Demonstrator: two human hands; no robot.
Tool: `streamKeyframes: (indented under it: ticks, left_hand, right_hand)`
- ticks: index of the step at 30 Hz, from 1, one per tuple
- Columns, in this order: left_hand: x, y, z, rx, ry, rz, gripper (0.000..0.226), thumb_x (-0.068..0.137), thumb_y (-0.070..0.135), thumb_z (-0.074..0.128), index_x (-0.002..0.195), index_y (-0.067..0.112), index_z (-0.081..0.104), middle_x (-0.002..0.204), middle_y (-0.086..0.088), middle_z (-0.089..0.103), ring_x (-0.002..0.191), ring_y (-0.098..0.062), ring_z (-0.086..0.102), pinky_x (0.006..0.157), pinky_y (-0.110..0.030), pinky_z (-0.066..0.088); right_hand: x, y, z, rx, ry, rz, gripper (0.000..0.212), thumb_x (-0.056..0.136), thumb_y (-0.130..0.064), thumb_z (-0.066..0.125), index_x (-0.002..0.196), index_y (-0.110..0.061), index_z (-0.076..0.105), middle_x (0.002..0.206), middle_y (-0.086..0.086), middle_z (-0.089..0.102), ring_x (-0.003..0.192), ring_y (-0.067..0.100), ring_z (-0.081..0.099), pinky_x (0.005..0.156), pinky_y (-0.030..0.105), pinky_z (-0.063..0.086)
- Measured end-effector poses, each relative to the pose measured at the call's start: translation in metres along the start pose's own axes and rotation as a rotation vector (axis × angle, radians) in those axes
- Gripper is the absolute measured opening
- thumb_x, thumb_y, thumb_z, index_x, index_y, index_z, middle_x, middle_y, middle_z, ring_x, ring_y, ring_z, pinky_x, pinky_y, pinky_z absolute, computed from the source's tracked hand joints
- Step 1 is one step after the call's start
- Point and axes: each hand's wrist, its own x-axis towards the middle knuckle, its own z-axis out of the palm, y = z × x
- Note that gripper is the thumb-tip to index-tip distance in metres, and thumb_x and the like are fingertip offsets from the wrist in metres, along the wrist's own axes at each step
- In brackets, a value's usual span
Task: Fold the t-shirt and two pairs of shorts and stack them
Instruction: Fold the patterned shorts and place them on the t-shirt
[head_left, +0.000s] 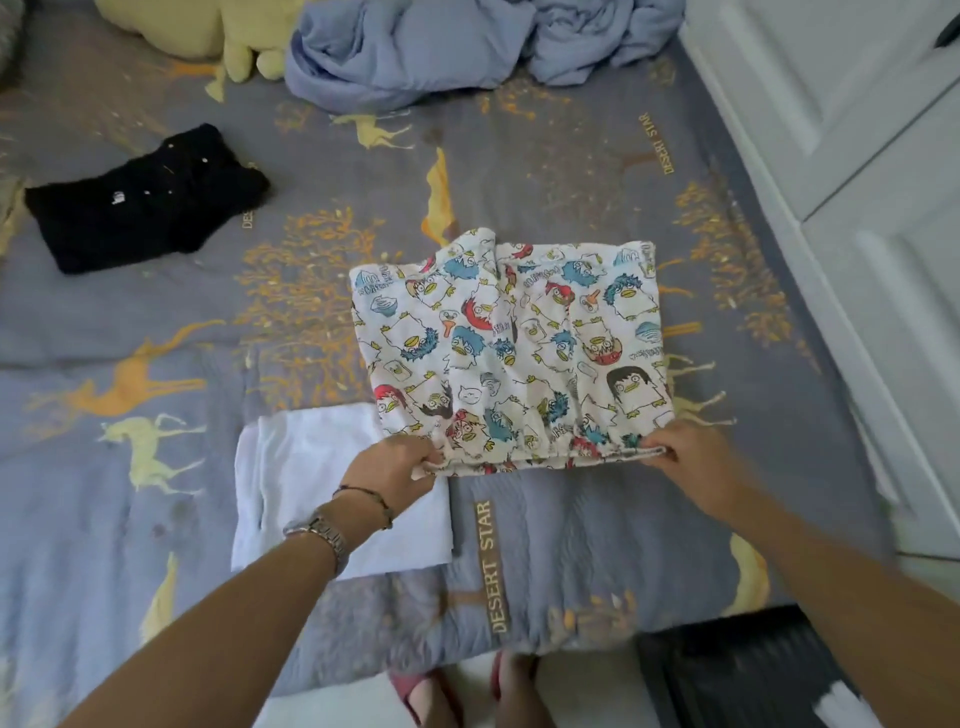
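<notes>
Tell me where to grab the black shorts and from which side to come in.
Take the black shorts by the near long edge, one hand toward each end, coming from the person's side of the bed. They lie flat and unfolded at far left, clear of the white t-shirt, so that edge is probably the easiest to pinch and lift evenly.

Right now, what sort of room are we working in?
Most likely a bedroom: the clothes lie on a bed with a printed quilt, a crumpled blue sheet and a yellow plush toy sit at its far end, and white panelled doors stand on the right.
</notes>
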Motion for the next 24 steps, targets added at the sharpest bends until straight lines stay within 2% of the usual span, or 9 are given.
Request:
streamKeyframes:
  ticks: [3, 7, 10, 12, 15, 19, 22, 24]
  left_hand:
    - [-0.008, -0.007, 0.026, 0.029, -0.072, 0.006, 0.027, 0.086, 0.023, 0.057, 0.112, 0.023, 0.065, 0.118, 0.000, 0.063, 0.115, -0.022, 0.054, 0.091, -0.033, 0.048]
    - [-0.016, -0.011, 0.052, 0.104, -0.154, 0.048, 0.029, 0.088, 0.025, 0.055, 0.115, 0.023, 0.064, 0.117, -0.003, 0.062, 0.114, -0.025, 0.053, 0.088, -0.037, 0.048]
    - [-0.017, -0.011, 0.063, 0.210, -0.257, 0.092, 0.028, 0.088, 0.033, 0.053, 0.114, 0.030, 0.064, 0.117, 0.003, 0.062, 0.111, -0.020, 0.055, 0.086, -0.031, 0.047]
    - [-0.012, -0.009, 0.067, 0.305, -0.315, 0.109, 0.029, 0.087, 0.048, 0.050, 0.105, 0.031, 0.066, 0.110, 0.005, 0.064, 0.104, -0.018, 0.057, 0.081, -0.028, 0.047]
    - [0.006, 0.002, 0.058, 0.386, -0.353, 0.100, 0.045, 0.083, 0.068, 0.038, 0.080, 0.030, 0.063, 0.093, 0.007, 0.067, 0.090, -0.015, 0.060, 0.075, -0.030, 0.050]
    - [0.056, 0.040, 0.027, 0.345, -0.215, 0.102, 0.053, 0.088, 0.064, 0.030, 0.088, 0.024, 0.065, 0.087, 0.005, 0.068, 0.082, -0.015, 0.064, 0.073, -0.033, 0.056]
    - [0.102, 0.081, 0.011, 0.232, -0.058, 0.106, 0.045, 0.091, 0.055, 0.038, 0.092, 0.020, 0.066, 0.088, 0.002, 0.070, 0.079, -0.017, 0.065, 0.070, -0.035, 0.057]
    - [0.134, 0.116, 0.008, 0.112, 0.008, 0.135, 0.036, 0.092, 0.047, 0.043, 0.095, 0.018, 0.065, 0.091, 0.002, 0.070, 0.079, -0.018, 0.065, 0.069, -0.035, 0.058]
  right_hand:
    - [-0.022, 0.004, 0.026, 0.034, 0.003, 0.072, 0.012, 0.075, -0.003, 0.074, 0.087, -0.006, 0.075, 0.084, 0.013, 0.071, 0.076, 0.029, 0.064, 0.069, 0.037, 0.048]
    - [-0.042, 0.012, 0.056, 0.039, -0.037, 0.140, 0.016, 0.078, 0.000, 0.069, 0.094, -0.003, 0.074, 0.093, 0.015, 0.067, 0.088, 0.032, 0.063, 0.074, 0.037, 0.047]
    - [-0.054, 0.019, 0.073, 0.020, -0.109, 0.189, 0.021, 0.083, 0.003, 0.063, 0.101, -0.004, 0.071, 0.097, 0.010, 0.061, 0.094, 0.030, 0.058, 0.074, 0.028, 0.037]
    - [-0.058, 0.020, 0.078, 0.039, -0.135, 0.204, 0.020, 0.083, -0.004, 0.064, 0.102, -0.008, 0.071, 0.095, 0.001, 0.052, 0.097, 0.027, 0.055, 0.075, 0.029, 0.036]
    - [-0.055, 0.017, 0.077, 0.066, -0.124, 0.249, 0.019, 0.081, -0.028, 0.068, 0.096, -0.018, 0.069, 0.099, -0.003, 0.047, 0.096, 0.018, 0.050, 0.080, 0.031, 0.041]
    - [-0.044, 0.016, 0.068, 0.252, 0.128, 0.446, 0.021, 0.080, -0.028, 0.070, 0.095, -0.018, 0.061, 0.105, 0.003, 0.040, 0.088, 0.016, 0.048, 0.077, 0.024, 0.035]
    - [-0.038, 0.015, 0.068, 0.412, 0.152, 0.495, 0.025, 0.078, -0.019, 0.073, 0.095, -0.018, 0.054, 0.106, 0.006, 0.042, 0.086, 0.018, 0.054, 0.073, 0.019, 0.039]
    - [-0.037, 0.017, 0.068, 0.460, 0.145, 0.492, 0.027, 0.078, -0.014, 0.073, 0.095, -0.018, 0.053, 0.103, 0.006, 0.044, 0.080, 0.014, 0.054, 0.073, 0.018, 0.044]
